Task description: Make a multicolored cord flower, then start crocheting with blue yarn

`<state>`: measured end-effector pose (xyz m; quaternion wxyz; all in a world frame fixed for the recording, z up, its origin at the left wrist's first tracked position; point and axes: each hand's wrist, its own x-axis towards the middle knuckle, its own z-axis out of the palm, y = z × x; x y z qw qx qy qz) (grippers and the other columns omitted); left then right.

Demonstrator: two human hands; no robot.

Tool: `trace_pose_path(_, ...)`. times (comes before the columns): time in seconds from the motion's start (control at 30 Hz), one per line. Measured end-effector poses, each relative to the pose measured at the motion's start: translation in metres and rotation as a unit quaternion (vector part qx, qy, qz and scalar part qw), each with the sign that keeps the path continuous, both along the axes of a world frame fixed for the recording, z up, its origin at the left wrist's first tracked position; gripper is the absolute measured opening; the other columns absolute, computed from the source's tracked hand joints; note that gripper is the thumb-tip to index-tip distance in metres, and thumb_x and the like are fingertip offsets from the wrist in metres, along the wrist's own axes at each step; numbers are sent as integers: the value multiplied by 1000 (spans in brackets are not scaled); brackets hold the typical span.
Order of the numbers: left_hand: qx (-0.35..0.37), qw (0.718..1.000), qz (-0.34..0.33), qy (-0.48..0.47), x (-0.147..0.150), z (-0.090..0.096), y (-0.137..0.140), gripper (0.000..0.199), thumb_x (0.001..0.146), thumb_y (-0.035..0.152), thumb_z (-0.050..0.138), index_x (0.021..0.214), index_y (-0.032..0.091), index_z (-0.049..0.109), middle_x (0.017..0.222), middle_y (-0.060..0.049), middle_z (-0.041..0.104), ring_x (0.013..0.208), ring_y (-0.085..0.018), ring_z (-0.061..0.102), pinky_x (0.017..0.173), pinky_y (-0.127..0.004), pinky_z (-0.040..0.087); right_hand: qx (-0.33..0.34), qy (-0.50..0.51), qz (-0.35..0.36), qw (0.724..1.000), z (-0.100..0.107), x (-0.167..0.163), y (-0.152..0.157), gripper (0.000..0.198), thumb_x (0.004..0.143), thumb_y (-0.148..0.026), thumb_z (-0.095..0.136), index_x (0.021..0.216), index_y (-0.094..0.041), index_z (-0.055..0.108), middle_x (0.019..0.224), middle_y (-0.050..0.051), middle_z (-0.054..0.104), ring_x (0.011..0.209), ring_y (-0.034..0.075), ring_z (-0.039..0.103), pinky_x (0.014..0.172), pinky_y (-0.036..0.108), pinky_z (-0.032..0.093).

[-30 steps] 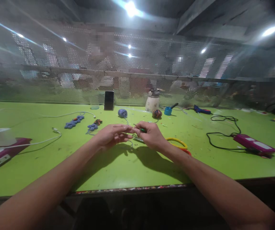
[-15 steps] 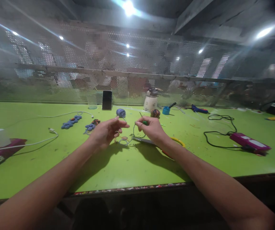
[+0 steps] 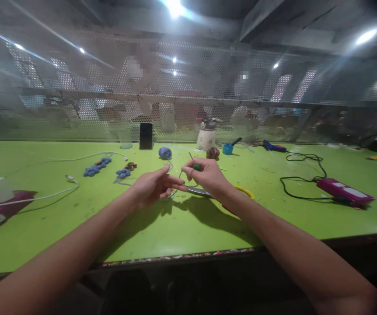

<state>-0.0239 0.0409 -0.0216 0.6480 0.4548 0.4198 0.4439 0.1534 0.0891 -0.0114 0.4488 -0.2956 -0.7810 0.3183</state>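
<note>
My right hand (image 3: 210,178) is closed in a pinch around a crochet hook (image 3: 197,167) with a green grip, its thin shaft pointing up. A strand of grey-blue yarn (image 3: 179,176) hangs by its fingertips. My left hand (image 3: 154,186) is stretched out palm inward, fingers extended towards the right hand; yarn passes near them, but I cannot make out how it runs. Behind the hands lies a blue yarn ball (image 3: 165,153). Scissors with a yellow handle (image 3: 245,191) lie partly hidden under my right wrist. Blue crocheted pieces (image 3: 97,167) rest to the left.
A phone (image 3: 145,136), a bottle (image 3: 206,135), a multicoloured yarn ball (image 3: 212,152) and a blue pot (image 3: 228,149) stand towards the back. Purple power strips (image 3: 344,192) with cables lie at both sides. A perforated screen (image 3: 182,109) borders the green table (image 3: 136,240).
My left hand has moved right, its fingers straightening towards the right hand. My right hand has shifted slightly left and still pinches the crochet hook.
</note>
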Motion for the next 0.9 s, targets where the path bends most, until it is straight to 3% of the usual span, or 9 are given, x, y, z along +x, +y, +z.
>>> trace_pose_path(0.23, 9, 1000, 15, 2, 3, 0, 0, 47, 89, 43, 46, 80, 5, 71, 80, -18, 72, 46, -8, 45, 39, -18, 29, -3, -18, -2, 1000, 2, -1, -4, 15, 76, -24, 61, 65, -13, 62, 55, -1, 56, 52, 9, 45, 55, 23, 36)
trace_pose_path(0.43, 38, 987, 152, -37, -1, 2, 0, 34, 88, 34, 52, 74, 7, 68, 72, -11, 71, 44, -6, 47, 38, -15, 34, -14, -32, -7, 999, 1, -1, -4, 16, 76, -24, 61, 66, -13, 63, 56, 0, 58, 53, 9, 46, 54, 23, 37)
trace_pose_path(0.67, -14, 988, 130, -82, 0, 5, -1, 35, 92, 28, 45, 80, 5, 68, 69, -12, 71, 45, -8, 55, 41, -15, 45, -76, -20, 61, 995, -4, -3, -7, 20, 76, -32, 64, 73, -12, 66, 55, -1, 58, 48, 8, 43, 48, 21, 33)
trace_pose_path(0.9, 9, 988, 120, -94, -1, 4, 1, 37, 94, 27, 41, 85, 3, 67, 73, -14, 71, 51, -10, 62, 48, -15, 50, -75, -12, 58, 995, -1, -2, -7, 18, 76, -29, 64, 72, -12, 65, 56, 0, 60, 50, 8, 46, 51, 22, 35)
